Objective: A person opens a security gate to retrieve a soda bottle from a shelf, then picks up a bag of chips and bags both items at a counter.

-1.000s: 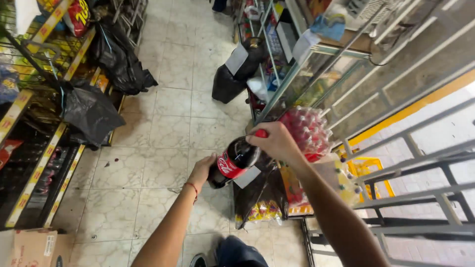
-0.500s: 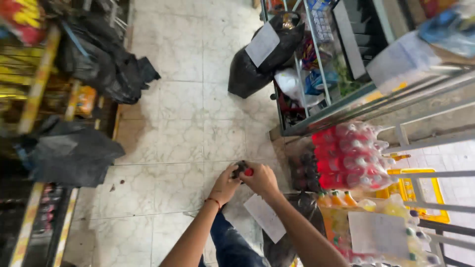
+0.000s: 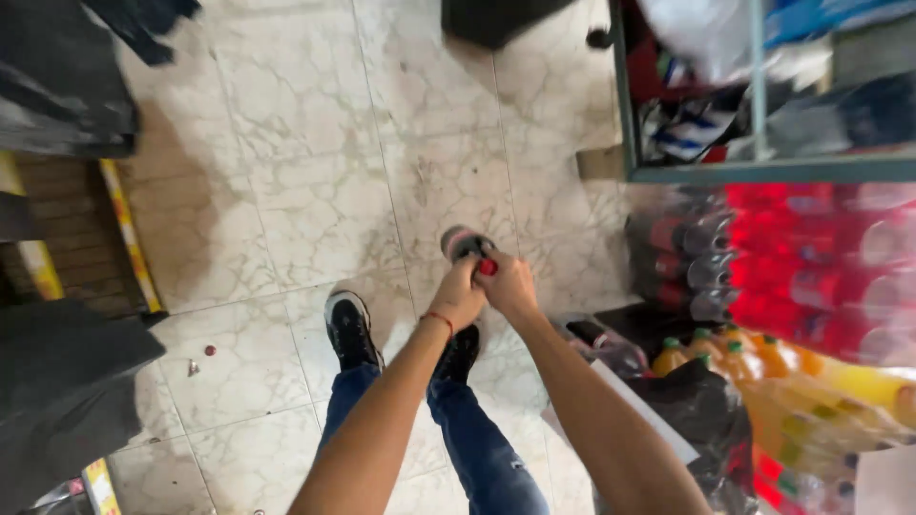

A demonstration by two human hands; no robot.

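Since the earlier views I had lowered the dark bottle from chest height to low over the tiled floor, base pointing away. My left hand gripped its body; my right hand was closed about the red cap end. Shrink-wrapped red bottles and orange ones crowded the right side; black bags flanked the left.

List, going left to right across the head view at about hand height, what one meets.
Yellow-edged shelf → black shoe → left hand → right hand, both on a dark bottle → shrink-wrapped pack of red-capped bottles.
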